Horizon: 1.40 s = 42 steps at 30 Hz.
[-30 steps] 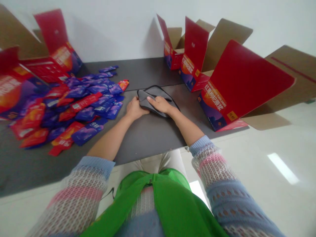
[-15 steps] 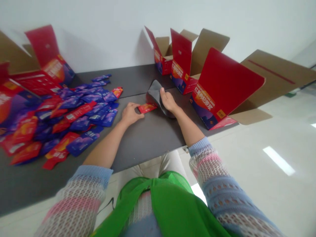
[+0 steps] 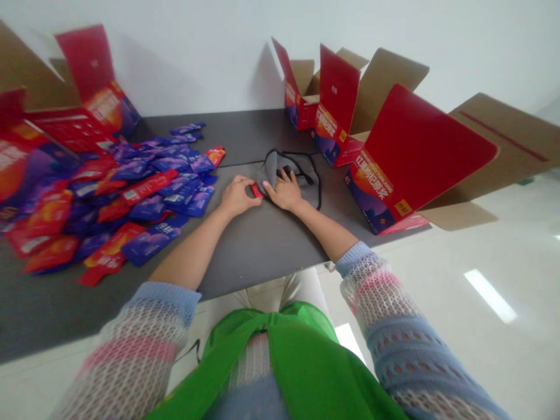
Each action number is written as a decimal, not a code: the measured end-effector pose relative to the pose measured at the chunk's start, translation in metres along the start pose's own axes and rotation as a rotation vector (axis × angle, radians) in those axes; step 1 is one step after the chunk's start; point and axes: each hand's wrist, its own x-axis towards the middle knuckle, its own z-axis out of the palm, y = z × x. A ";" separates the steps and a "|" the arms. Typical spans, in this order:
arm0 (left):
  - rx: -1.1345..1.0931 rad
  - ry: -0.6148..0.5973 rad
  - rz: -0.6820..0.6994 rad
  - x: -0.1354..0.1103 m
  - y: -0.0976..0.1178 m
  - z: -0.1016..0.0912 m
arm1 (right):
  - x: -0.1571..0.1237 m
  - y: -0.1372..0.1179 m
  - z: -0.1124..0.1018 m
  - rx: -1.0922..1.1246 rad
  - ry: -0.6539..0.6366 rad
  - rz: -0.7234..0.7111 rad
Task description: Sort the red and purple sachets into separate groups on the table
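White wall behind, glossy pale floor to your right, and a dark gray worktop in front of you. Your left hand has its fingers drawn narrow on the end of a small red sachet, which lies against a gray fabric piece with black cord edging. Your right hand rests on that fabric, fingers spread. Purple and red sachets heap just left of your left hand. Three open red cardboard boxes stand to the right, the nearest near the fabric, printed "枸杞原浆" and "40". The worktop's near edge lies well toward you, below both hands.
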 end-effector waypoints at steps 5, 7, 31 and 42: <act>0.081 -0.027 -0.064 -0.001 0.008 -0.004 | 0.003 -0.007 -0.007 0.132 -0.179 -0.230; 0.079 -0.032 -0.071 -0.001 0.010 -0.004 | 0.007 0.002 -0.012 0.189 -0.249 -0.313; 0.124 -0.016 -0.011 0.004 0.002 0.000 | 0.000 0.024 -0.010 0.015 -0.047 -0.038; 0.190 -0.057 -0.056 0.004 0.001 -0.002 | 0.002 -0.002 -0.006 0.193 -0.243 -0.365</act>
